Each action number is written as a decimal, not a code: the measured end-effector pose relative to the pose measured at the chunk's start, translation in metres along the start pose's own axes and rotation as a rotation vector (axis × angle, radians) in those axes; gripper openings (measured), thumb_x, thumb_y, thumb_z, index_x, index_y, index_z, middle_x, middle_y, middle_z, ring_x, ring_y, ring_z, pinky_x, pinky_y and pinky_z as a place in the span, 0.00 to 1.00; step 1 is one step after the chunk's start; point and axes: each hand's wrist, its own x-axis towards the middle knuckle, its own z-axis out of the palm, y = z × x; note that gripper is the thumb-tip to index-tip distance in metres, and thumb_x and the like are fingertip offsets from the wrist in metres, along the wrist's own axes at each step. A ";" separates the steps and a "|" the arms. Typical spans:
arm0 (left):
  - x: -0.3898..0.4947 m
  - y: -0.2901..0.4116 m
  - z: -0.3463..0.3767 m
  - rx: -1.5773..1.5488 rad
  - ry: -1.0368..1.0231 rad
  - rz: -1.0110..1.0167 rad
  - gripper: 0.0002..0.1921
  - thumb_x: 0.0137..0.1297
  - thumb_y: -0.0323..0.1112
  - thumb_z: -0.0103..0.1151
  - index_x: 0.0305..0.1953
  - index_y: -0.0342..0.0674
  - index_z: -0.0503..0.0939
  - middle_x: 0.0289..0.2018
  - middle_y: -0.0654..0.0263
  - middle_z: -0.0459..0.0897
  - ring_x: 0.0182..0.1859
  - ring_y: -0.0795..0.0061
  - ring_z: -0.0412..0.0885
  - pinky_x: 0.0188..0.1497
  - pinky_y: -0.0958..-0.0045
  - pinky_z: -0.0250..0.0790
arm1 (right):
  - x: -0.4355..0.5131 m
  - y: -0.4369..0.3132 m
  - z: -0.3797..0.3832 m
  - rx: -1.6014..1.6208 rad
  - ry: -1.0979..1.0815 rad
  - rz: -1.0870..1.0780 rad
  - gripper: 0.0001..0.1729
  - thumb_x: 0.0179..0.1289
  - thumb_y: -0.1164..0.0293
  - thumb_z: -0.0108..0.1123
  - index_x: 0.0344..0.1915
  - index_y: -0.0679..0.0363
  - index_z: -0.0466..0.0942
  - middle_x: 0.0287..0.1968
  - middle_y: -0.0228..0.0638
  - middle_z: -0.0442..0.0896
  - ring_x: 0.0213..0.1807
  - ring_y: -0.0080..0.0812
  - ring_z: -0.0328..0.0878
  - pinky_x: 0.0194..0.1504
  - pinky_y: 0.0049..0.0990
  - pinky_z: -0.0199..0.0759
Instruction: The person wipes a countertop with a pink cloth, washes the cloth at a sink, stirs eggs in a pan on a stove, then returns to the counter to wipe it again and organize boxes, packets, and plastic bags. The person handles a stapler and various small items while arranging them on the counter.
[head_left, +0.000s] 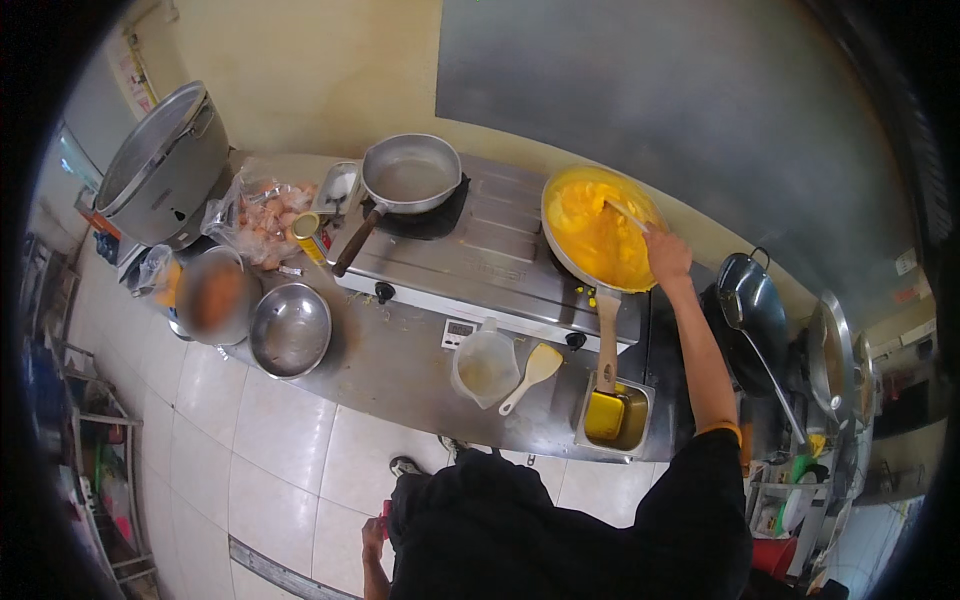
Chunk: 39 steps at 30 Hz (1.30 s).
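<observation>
My right hand (667, 257) is closed on the handle of a pale stirring utensil (626, 214), whose far end is in yellow egg mixture (592, 232) in a frying pan (553, 244). This pan rests on the right burner of a two-burner gas stove (502, 255), its handle (608, 337) reaching over a steel container (637, 420) of yellow liquid. Low by my side, my left hand (373, 538) is shut on a small red object (386, 519) that I cannot identify. A saucepan (411, 176) with a wooden handle sits on the left burner.
Along the counter stand a plastic jug (486, 367), a rice paddle (534, 375), a timer (457, 333), a steel bowl (291, 330) and a bag of eggs (274, 217). A large lidded pot (169, 165) is at the left; a wok (754, 322) with a ladle is at the right.
</observation>
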 end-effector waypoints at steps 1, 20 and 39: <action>-0.003 0.001 0.000 0.072 -0.016 0.106 0.17 0.72 0.40 0.51 0.46 0.32 0.83 0.41 0.57 0.85 0.43 0.66 0.82 0.47 0.66 0.74 | 0.006 0.000 0.000 0.020 0.009 0.024 0.20 0.76 0.55 0.50 0.62 0.40 0.78 0.36 0.42 0.88 0.37 0.45 0.88 0.37 0.43 0.82; 0.013 0.022 0.021 -0.038 -0.035 -0.088 0.20 0.76 0.46 0.53 0.47 0.30 0.82 0.40 0.60 0.86 0.42 0.72 0.80 0.46 0.68 0.72 | -0.091 -0.006 -0.100 0.044 -0.230 -0.374 0.19 0.73 0.57 0.55 0.59 0.45 0.81 0.36 0.43 0.88 0.39 0.47 0.86 0.43 0.47 0.78; -0.003 0.006 0.014 0.026 -0.041 0.289 0.18 0.75 0.46 0.56 0.43 0.34 0.82 0.32 0.66 0.83 0.33 0.78 0.76 0.35 0.73 0.69 | 0.011 0.018 0.031 0.930 -0.324 0.003 0.27 0.76 0.51 0.52 0.56 0.62 0.82 0.32 0.41 0.85 0.28 0.31 0.78 0.35 0.31 0.72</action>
